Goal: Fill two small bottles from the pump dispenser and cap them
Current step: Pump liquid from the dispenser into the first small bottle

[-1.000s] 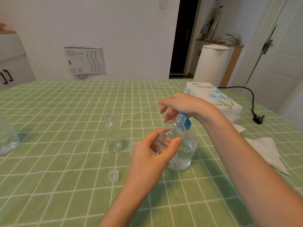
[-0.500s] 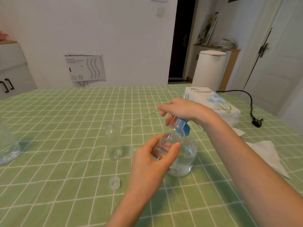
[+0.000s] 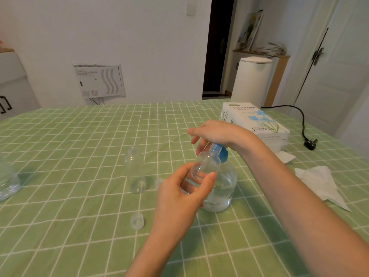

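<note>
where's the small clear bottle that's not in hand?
Head view: the small clear plastic bottle stands upright, uncapped, on the green checked tablecloth centre-left, left of the left hand gripping the other clear bottle; a small clear cap lies by its base.

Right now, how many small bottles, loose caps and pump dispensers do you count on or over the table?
Small bottles: 2 (held bottle, standing bottle)
Loose caps: 2 (near cap, far cap)
Dispensers: 1 (pump dispenser)
Total: 5
</note>
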A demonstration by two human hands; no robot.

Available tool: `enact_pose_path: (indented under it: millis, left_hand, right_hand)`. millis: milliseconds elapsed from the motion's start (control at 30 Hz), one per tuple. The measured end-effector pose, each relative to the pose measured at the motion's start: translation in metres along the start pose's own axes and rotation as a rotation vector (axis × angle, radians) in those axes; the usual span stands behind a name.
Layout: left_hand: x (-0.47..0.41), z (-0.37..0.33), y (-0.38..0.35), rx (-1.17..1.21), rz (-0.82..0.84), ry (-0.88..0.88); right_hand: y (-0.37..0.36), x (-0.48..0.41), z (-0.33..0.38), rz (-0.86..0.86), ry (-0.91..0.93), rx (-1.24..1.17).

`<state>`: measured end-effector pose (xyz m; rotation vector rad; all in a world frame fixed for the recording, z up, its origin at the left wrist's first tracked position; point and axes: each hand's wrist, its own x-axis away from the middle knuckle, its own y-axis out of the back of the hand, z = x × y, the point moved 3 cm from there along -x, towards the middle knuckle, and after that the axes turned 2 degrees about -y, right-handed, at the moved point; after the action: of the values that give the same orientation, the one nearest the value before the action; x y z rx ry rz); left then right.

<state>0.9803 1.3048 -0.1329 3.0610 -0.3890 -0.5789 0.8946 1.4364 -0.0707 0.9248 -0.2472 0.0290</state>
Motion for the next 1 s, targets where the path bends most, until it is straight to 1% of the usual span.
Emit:
enact_pose_path:
  millis: [200,433,700,833,1000]
  left_hand:
    - [0.002,0.0,0.001,-0.024,0.001,0.002]
    - [-0.002,-0.002,-0.001,0.007,-0.008,0.022]
    - [-0.001,-0.004,0.0,0.0,-0.011,0.018]
    - [-0.001,-0.004,0.0,-0.008,-0.005,0.007]
    - [0.001,-0.003,0.0,-0.02,0.003,0.009]
  right_hand:
    - [-0.004,-0.001,-0.003,-0.017,0.028,0.016]
    - [0.01,0.001,0.005,-0.083,0.071,0.061]
    - [0.003,-0.001,0.004,-0.022,0.038,0.025]
    - [0.003,0.001,0.002,-0.03,0.036,-0.012]
    - [-0.004,-0.001,-0.001,-0.026,0.045,-0.002]
